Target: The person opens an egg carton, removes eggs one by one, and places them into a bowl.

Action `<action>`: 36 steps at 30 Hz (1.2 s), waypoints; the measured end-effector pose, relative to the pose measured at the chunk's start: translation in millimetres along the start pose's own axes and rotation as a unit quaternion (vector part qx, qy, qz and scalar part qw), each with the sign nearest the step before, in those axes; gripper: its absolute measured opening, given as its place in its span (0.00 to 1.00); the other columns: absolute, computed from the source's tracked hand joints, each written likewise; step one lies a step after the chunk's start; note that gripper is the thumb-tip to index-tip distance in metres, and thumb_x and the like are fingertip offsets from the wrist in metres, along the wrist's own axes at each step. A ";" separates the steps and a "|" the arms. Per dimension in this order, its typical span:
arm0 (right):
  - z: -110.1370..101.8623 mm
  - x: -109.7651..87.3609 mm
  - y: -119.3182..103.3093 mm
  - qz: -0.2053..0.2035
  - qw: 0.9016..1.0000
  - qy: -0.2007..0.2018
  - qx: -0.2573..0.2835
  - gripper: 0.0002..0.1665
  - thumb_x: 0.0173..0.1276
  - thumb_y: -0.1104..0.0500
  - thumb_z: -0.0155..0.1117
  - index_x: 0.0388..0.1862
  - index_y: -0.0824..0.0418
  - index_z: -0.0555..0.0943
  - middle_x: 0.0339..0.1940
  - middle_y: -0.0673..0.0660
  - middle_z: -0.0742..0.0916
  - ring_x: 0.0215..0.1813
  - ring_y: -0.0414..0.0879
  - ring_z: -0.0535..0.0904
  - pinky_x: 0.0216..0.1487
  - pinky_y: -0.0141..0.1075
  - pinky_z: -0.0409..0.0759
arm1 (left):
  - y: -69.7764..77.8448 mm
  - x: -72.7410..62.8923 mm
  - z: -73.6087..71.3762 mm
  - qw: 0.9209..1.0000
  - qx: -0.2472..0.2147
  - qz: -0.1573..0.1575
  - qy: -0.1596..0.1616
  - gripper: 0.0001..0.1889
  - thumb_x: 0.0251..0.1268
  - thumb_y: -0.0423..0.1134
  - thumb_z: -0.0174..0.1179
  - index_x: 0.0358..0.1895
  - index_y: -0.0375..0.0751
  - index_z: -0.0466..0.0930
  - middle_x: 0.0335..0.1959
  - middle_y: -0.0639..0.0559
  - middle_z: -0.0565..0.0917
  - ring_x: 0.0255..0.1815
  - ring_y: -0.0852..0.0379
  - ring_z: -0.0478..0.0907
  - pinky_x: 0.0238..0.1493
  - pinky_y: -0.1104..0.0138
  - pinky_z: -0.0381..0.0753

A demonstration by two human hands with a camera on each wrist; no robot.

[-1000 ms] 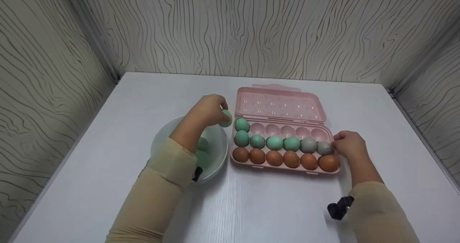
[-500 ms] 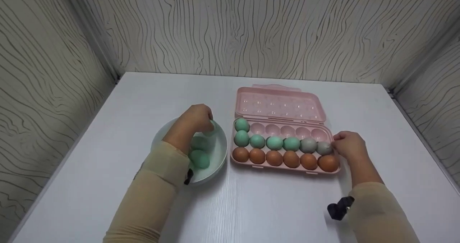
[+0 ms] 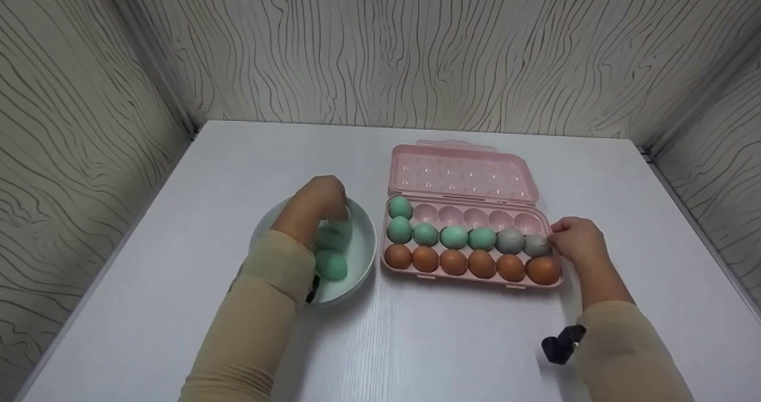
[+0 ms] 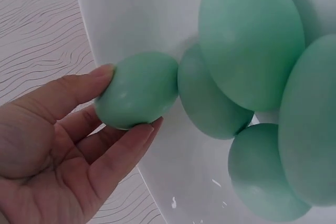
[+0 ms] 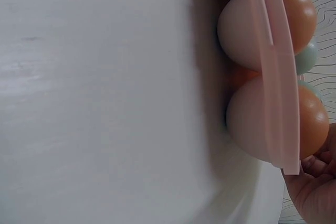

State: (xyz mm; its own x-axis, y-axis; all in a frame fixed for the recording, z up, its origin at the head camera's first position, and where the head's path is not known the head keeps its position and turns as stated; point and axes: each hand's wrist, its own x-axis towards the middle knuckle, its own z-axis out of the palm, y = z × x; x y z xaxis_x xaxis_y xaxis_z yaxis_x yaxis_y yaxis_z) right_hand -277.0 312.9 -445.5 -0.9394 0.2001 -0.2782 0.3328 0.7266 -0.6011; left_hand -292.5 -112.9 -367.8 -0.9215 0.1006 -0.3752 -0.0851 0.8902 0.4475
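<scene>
Green against the white bowl, an egg is pinched in the left hand. The right hand pinches the pink carton by its edge.

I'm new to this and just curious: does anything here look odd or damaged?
In the pink carton, two greyish eggs end the middle row of green eggs, mismatched in colour. The rightmost egg looks faintly marked; I can't tell whether it's damaged.
</scene>
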 end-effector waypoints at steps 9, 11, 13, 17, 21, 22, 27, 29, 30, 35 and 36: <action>0.4 0.0 -0.2 0.010 1.000 -0.002 0.005 0.14 0.64 0.62 0.53 0.46 0.68 0.75 0.39 0.62 0.78 0.41 0.51 0.73 0.38 0.38 0.73 | -0.5 1.1 7.1 1.000 -0.007 -0.022 -0.009 0.14 0.46 0.25 0.62 0.39 0.41 0.83 0.39 0.48 0.82 0.39 0.49 0.75 0.45 0.57 0.77; 0.5 0.4 -0.3 0.013 1.000 -0.003 0.007 0.14 0.64 0.62 0.53 0.46 0.68 0.75 0.39 0.62 0.78 0.40 0.50 0.73 0.38 0.37 0.73 | 0.2 1.4 8.5 0.999 -0.009 -0.032 -0.013 0.13 0.46 0.24 0.62 0.38 0.41 0.83 0.38 0.48 0.81 0.38 0.49 0.75 0.43 0.57 0.77; 0.5 0.6 -0.5 0.015 1.000 -0.004 0.008 0.14 0.64 0.62 0.53 0.46 0.68 0.75 0.39 0.62 0.78 0.40 0.50 0.73 0.37 0.37 0.73 | 0.8 2.2 9.5 0.999 -0.012 -0.044 -0.021 0.13 0.46 0.25 0.62 0.37 0.41 0.83 0.37 0.48 0.81 0.38 0.49 0.75 0.40 0.58 0.78; 0.3 0.9 -0.8 0.018 1.000 -0.007 0.012 0.14 0.64 0.62 0.53 0.46 0.68 0.75 0.39 0.62 0.78 0.40 0.50 0.73 0.37 0.36 0.73 | 1.6 4.9 11.5 0.997 0.017 -0.053 -0.048 0.11 0.45 0.24 0.62 0.34 0.39 0.82 0.35 0.48 0.80 0.35 0.49 0.75 0.32 0.61 0.78; -0.1 0.3 -0.9 0.020 1.000 -0.009 0.016 0.14 0.64 0.62 0.53 0.47 0.68 0.75 0.39 0.62 0.78 0.40 0.50 0.73 0.38 0.36 0.73 | 2.1 6.5 12.7 0.995 0.049 -0.055 -0.065 0.09 0.45 0.25 0.62 0.32 0.39 0.81 0.35 0.48 0.79 0.34 0.49 0.74 0.32 0.61 0.76; -0.1 0.2 -0.7 0.018 1.000 -0.008 0.015 0.14 0.64 0.62 0.53 0.46 0.68 0.75 0.39 0.62 0.79 0.40 0.50 0.73 0.37 0.36 0.73 | 1.9 6.6 13.0 0.995 0.049 -0.059 -0.068 0.09 0.45 0.25 0.62 0.32 0.39 0.81 0.35 0.48 0.79 0.35 0.48 0.73 0.33 0.61 0.76; -0.2 -1.1 -0.3 0.007 1.000 0.000 0.010 0.13 0.63 0.62 0.54 0.43 0.68 0.76 0.37 0.61 0.80 0.38 0.49 0.74 0.36 0.35 0.74 | 0.7 6.0 13.0 0.994 0.043 -0.066 -0.077 0.08 0.43 0.26 0.63 0.30 0.40 0.82 0.36 0.48 0.79 0.37 0.48 0.72 0.34 0.61 0.74; -0.1 -1.4 -0.4 0.000 1.000 0.004 0.007 0.12 0.62 0.63 0.54 0.43 0.68 0.77 0.36 0.61 0.80 0.37 0.49 0.74 0.36 0.35 0.73 | 0.6 6.1 12.9 0.994 0.045 -0.065 -0.080 0.08 0.41 0.25 0.63 0.29 0.39 0.82 0.36 0.48 0.79 0.36 0.48 0.72 0.33 0.61 0.74; -0.2 -1.5 -0.5 -0.002 1.000 0.005 0.004 0.13 0.62 0.63 0.55 0.43 0.68 0.77 0.36 0.61 0.80 0.37 0.49 0.74 0.35 0.35 0.74 | 0.6 6.3 13.0 0.994 0.045 -0.064 -0.080 0.09 0.41 0.25 0.64 0.28 0.39 0.82 0.36 0.47 0.79 0.36 0.48 0.72 0.32 0.62 0.74; -0.6 -0.9 -0.9 0.000 1.000 0.003 0.001 0.13 0.62 0.62 0.54 0.43 0.68 0.77 0.37 0.61 0.80 0.38 0.49 0.74 0.35 0.34 0.73 | 1.1 8.6 13.7 0.992 0.067 -0.055 -0.087 0.09 0.42 0.23 0.62 0.29 0.38 0.81 0.35 0.46 0.78 0.35 0.47 0.73 0.28 0.63 0.75; -0.7 -0.9 -1.0 -0.001 1.000 0.003 -0.001 0.13 0.62 0.62 0.54 0.44 0.68 0.77 0.37 0.61 0.80 0.38 0.49 0.74 0.35 0.34 0.74 | 1.4 8.6 13.8 0.992 0.071 -0.055 -0.088 0.09 0.43 0.24 0.62 0.30 0.38 0.81 0.35 0.46 0.78 0.35 0.47 0.73 0.28 0.63 0.75</action>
State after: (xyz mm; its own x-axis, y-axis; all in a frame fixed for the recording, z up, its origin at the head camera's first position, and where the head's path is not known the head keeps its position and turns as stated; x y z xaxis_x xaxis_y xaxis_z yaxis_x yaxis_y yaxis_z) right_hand -276.5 312.4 -444.2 -0.9404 0.2030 -0.2727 0.3312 0.7284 -0.5999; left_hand -295.4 -104.6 -381.6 -0.8282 0.0637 -0.5568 -0.1166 0.9522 0.2824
